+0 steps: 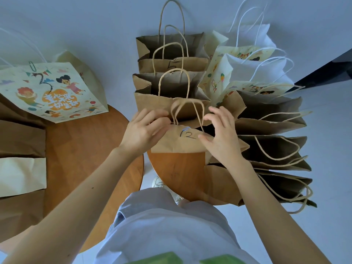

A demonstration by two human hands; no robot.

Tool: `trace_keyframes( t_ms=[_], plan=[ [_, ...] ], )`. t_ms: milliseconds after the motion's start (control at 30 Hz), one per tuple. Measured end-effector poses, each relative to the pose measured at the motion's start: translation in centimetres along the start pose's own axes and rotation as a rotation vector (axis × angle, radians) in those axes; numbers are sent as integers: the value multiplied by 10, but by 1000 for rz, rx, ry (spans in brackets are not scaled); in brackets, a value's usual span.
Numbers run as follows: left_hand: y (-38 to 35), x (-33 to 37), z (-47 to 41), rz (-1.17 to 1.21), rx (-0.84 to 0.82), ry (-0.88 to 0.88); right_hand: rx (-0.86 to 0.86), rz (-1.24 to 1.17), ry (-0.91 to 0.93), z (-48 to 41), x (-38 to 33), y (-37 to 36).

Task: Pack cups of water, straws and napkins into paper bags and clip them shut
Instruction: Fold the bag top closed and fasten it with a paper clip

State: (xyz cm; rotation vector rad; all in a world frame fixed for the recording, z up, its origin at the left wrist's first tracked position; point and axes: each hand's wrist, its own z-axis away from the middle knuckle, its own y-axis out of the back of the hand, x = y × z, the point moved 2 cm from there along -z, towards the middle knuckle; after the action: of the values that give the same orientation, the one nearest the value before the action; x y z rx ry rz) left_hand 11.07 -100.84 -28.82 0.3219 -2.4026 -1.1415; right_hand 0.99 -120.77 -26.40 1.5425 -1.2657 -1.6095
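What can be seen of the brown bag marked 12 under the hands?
The brown paper bag is kraft paper with twisted cord handles and a handwritten 12 on its front. It sits on the round wooden table, top pressed closed, a small paper clip on the top edge above the number. The left hand pinches the top by the handles; the right hand rests its thumb on the front.

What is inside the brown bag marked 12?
Nothing inside shows. The bag marked 12 is closed at the top, a clip on its edge, left hand and right hand at that edge. The paper hides any contents.
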Motion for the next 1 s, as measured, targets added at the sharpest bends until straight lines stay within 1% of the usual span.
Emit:
trace_keyframes(
  t_ms=[67,100,167,200,233,267,367,467,533,600,667,767,833,933,1000],
  plan=[
    [-2,-1,4,-36,-76,130,-173,79,-42,-3,3,5],
    [-3,-1,3,-44,-175,202,-269,118,-54,-4,5,7],
    [-4,0,0,-65,-475,329,-414,163,-65,-7,10,9],
    [-6,0,-2,-92,-611,354,-462,168,-75,-8,11,10],
    [-7,1,-3,-116,-690,356,-491,164,-91,-9,12,11],
    [-7,1,-4,-124,-708,352,-501,155,-111,-10,12,12],
    [-5,-4,-3,-83,-582,381,-492,136,-156,-11,10,15],
    [-4,-7,6,-91,-509,454,-479,149,-202,-11,6,13],
    [-5,-2,10,-90,-434,472,-448,203,-232,-11,7,14],
    [-2,6,13,-116,-366,470,-400,310,-209,-10,8,17],
    [1,15,18,-152,-319,473,-355,355,-187,-7,13,19],
    [3,26,27,-188,-270,551,-343,258,-204,-6,22,17],
    [9,35,33,-194,-253,598,-346,228,-129,-8,24,14],
    [25,43,42,-216,-204,617,-319,174,5,-11,18,11],
    [39,42,53,-247,-199,683,-317,143,53,-13,6,8]
  ],
)
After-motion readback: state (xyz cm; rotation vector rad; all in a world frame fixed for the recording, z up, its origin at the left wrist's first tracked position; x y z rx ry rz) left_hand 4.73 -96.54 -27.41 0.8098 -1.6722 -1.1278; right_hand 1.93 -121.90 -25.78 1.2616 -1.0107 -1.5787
